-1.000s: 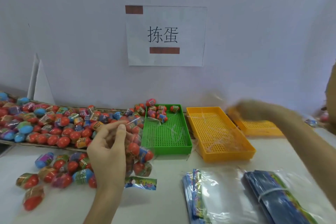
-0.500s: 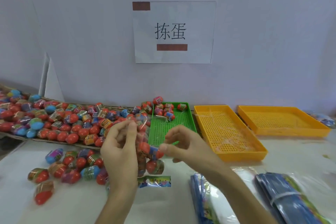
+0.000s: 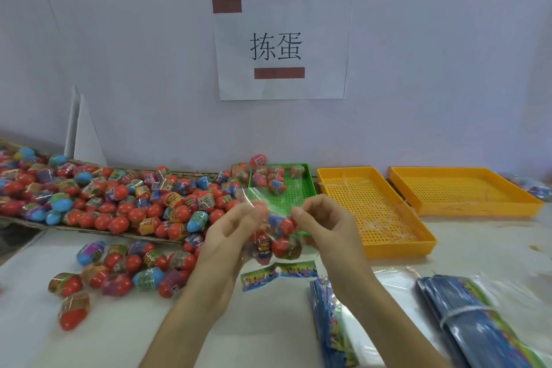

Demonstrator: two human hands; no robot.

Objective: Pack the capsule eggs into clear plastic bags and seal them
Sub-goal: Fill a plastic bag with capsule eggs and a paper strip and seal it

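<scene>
Both hands hold one clear bag up over the tabletop. The left hand pinches its left side near the top. The right hand pinches the right side. A few eggs sit in the bottom of the bag, and its top looks open.

If a pinch slips, the bag could tip and the eggs could fall out. They are round, so I think they would roll into the loose eggs lying just to the left. The plastic is thin and slick, so it may be hard to line up the top edges. A bad seal could pop open. The paper strip lies under the bag and might get knocked away.
</scene>
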